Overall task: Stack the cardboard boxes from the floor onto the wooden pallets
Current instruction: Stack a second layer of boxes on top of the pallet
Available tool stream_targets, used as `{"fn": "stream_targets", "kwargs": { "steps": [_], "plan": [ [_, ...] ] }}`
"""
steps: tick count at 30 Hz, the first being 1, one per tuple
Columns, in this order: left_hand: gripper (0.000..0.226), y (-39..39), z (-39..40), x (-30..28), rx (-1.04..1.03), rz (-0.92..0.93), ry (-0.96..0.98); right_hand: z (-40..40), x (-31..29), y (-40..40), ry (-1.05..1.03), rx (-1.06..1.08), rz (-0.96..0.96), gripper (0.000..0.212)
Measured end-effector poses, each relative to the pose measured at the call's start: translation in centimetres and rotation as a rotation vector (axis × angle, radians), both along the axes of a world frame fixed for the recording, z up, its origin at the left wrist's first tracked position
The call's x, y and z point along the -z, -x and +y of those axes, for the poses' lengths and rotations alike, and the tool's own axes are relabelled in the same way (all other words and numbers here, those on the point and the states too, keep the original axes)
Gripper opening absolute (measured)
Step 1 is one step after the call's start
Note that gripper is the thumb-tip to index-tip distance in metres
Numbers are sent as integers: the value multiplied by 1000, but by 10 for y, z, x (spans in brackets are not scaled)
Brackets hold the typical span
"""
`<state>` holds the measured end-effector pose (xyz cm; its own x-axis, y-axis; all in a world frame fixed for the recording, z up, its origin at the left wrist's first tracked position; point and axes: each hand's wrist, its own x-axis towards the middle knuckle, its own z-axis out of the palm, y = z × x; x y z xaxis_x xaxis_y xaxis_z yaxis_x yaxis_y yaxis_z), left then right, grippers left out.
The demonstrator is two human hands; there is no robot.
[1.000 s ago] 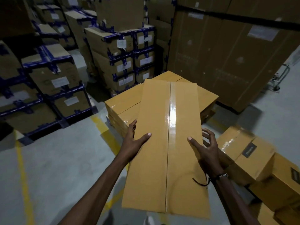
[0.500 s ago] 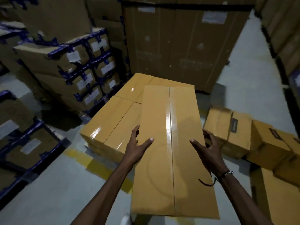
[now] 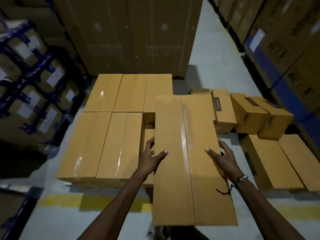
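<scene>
I hold a long tan cardboard box [image 3: 187, 153] lengthwise in front of me, a taped seam down its top. My left hand [image 3: 152, 158] grips its left edge, thumb on top. My right hand [image 3: 223, 158] grips its right edge the same way. The box hangs above the right side of a low stack of like boxes [image 3: 110, 129], laid in two rows; the stack's right front spot sits lower than its neighbours. The pallet beneath is hidden. More boxes [image 3: 277, 163] lie on the floor to the right.
Smaller boxes [image 3: 249, 115] crowd the floor behind the right pile. A tall brown carton wall [image 3: 131, 32] stands behind the stack. Blue-strapped cartons [image 3: 34, 94] fill the left, big cartons [image 3: 294, 49] the right. A yellow floor line [image 3: 72, 201] runs near my feet.
My view has swung right and closer, so the stack now lies square in front. The held box has moved over the stack's right side; both hands keep the same grip.
</scene>
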<state>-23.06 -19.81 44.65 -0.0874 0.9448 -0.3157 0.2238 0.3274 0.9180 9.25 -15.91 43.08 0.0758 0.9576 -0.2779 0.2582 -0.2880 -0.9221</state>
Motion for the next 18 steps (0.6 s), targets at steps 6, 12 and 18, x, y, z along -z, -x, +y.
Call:
{"fn": "stream_targets", "kwargs": {
  "steps": [6, 12, 18],
  "plan": [
    [90, 23, 50, 38, 19, -4, 88, 46, 40, 29, 56, -55, -6, 67],
    [98, 58, 102, 105, -18, 29, 154, 98, 99, 66, 95, -69, -1, 66],
    [94, 88, 138, 162, 15, 34, 214, 132, 151, 99, 148, -46, 12, 65]
  ]
}}
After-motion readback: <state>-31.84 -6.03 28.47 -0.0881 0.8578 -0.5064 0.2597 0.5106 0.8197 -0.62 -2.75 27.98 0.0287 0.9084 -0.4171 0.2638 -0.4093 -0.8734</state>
